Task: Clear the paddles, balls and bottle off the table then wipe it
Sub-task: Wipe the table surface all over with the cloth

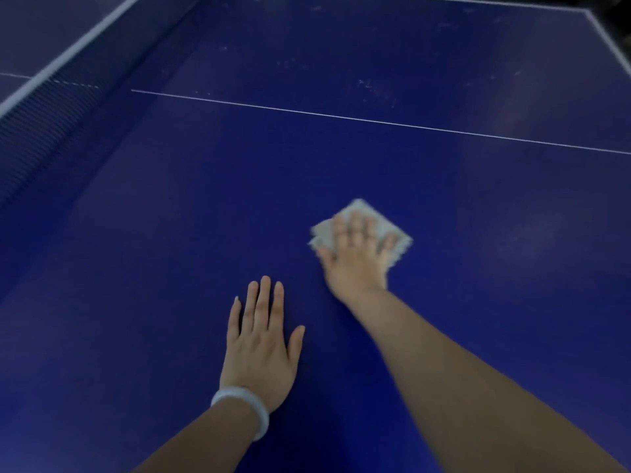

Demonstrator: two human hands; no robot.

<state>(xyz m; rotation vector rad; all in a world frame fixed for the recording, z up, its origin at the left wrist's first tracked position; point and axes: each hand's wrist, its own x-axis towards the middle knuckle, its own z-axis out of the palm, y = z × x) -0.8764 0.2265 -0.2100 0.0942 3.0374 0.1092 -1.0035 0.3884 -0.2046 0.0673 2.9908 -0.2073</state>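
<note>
Right hand (356, 257) presses flat, fingers spread, on a blurred white cloth (362, 230) right of frame centre on the blue ping-pong table (170, 233), left hand (261, 346) with white bangle (240, 409) lies palm-down, fingers straight, lower centre, net (44, 131) upper left.

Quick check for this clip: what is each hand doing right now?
Left hand: open, flat on the blue table, holding nothing.
Right hand: open, fingers spread, pressing the white cloth onto the table.
</note>
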